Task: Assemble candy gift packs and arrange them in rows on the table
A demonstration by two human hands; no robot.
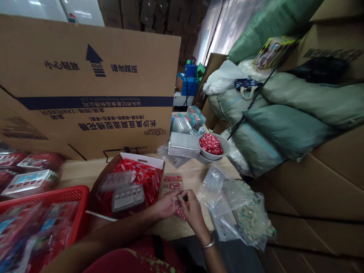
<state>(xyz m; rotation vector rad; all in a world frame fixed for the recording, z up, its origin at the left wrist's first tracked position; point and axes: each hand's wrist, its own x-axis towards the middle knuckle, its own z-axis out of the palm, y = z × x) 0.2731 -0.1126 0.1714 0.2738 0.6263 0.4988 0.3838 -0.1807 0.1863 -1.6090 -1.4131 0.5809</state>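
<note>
Over the front of the table my left hand [167, 204] and my right hand [192, 209] meet, fingers curled together. Something small is pinched between them, too small to name. Under them lies a red patterned packet [180, 213], partly covered. Just beyond is a clear-and-red blister pack [173, 182]. To the left, a box [162, 163] holds many red plastic pieces [139, 172], with two clear moulded trays [127, 198] on top. Right of my hands, an opened clear bag [250, 212] contains many small green-and-beige wrapped pieces.
A large cardboard sheet [85, 87] stands behind the table. A grey bowl [226, 146] of red sachets sits beside stacked clear trays [184, 145]. Packed blister packs fill a red basket [83, 201] at left. Large green sacks [292, 129] and cartons line the right.
</note>
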